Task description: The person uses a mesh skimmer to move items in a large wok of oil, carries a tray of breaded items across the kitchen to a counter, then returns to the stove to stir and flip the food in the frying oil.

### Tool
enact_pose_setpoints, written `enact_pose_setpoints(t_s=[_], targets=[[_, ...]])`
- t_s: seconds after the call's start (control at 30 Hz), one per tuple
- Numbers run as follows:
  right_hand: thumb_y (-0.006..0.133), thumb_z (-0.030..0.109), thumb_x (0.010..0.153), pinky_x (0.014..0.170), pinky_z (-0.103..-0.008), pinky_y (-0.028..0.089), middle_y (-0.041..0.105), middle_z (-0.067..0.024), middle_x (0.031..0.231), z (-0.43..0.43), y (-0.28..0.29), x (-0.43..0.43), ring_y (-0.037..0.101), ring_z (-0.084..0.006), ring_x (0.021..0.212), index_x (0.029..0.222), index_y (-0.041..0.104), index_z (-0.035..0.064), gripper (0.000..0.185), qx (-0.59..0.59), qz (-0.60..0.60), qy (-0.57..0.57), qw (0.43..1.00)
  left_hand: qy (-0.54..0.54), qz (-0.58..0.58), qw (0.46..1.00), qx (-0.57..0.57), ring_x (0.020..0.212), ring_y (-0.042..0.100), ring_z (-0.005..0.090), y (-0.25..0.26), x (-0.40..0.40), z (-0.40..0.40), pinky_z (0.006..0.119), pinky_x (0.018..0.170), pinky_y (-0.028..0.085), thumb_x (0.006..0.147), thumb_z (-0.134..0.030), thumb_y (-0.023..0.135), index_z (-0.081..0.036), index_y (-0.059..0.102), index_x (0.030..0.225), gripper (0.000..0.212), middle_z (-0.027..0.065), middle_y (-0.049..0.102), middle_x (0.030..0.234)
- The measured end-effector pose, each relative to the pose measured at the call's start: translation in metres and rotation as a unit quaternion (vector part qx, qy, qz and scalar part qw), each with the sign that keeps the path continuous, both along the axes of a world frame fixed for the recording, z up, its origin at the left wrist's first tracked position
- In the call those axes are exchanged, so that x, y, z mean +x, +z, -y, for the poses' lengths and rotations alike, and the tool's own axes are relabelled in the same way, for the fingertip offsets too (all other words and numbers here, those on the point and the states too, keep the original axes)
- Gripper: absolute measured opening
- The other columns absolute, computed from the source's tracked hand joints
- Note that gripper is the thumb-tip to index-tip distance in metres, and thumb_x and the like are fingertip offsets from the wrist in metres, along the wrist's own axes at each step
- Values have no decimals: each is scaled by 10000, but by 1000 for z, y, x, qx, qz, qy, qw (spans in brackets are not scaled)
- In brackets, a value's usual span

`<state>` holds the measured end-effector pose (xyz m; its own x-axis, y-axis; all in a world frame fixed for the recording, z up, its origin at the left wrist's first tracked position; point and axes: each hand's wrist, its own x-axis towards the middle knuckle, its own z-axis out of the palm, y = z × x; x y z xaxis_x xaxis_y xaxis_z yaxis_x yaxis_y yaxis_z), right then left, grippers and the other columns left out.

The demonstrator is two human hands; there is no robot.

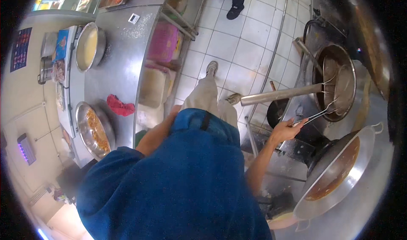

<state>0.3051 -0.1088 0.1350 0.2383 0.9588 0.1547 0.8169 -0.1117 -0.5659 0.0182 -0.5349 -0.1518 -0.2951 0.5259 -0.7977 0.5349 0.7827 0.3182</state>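
My right hand point(287, 130) grips a thin wire-handled metal utensil point(318, 115). Its far end reaches into a dark wok point(353, 90) on the stove at the right; what it touches there is unclear. A thick steel handle point(281, 94) sticks out from the wok toward my legs, just above my hand in the picture. Below the wok stands a wide metal basin point(361, 173) with brown liquid point(337, 176) in it. My left hand point(176, 109) hangs by my left thigh, largely hidden by my blue shirt, so its fingers cannot be made out.
At left, a steel counter point(122, 65) bears a bowl of pale yellow contents point(90, 49), a bowl of brown pieces point(97, 130), a red cloth point(120, 105) and a small white device point(134, 18). Shelves hold a pink crate point(162, 42). Another person's shoes point(235, 12) stand on the tiled floor point(225, 46).
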Motion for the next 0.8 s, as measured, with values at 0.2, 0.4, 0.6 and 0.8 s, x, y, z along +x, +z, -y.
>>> enact_pose_setpoints(t_s=[0.2,0.4,0.6,0.8], targets=[[533,-2,826,889,-452,413,500,-282,1242,0,-40,32,538,-423,1019,1384,361,25,585,13,52,63,997,306,-85,948,22,981,606,350,41,12,-19,414,839,475,837,-396,540,-54,663,992,396,183,643,1051],[511,-10,836,938,-433,397,504,-274,1235,-5,-41,20,517,-437,1064,1366,374,-1,547,62,-15,13,998,203,-62,972,98,991,614,322,-4,-4,37,397,877,457,792,-401,548,9,664,988,469,237,632,1040],[496,104,921,868,-446,431,474,-252,1287,-6,-28,17,513,-412,1087,1399,326,51,510,65,55,56,995,251,-29,967,29,894,634,307,10,-43,8,395,777,477,816,-301,547,-23,674,866,310,194,646,971],[480,177,945,801,-409,459,569,-223,1158,-15,56,13,598,-365,892,1413,303,94,508,-2,-64,-67,996,518,225,823,54,648,594,251,-40,-132,32,417,537,485,861,-517,531,-114,557,1011,431,98,600,734]])
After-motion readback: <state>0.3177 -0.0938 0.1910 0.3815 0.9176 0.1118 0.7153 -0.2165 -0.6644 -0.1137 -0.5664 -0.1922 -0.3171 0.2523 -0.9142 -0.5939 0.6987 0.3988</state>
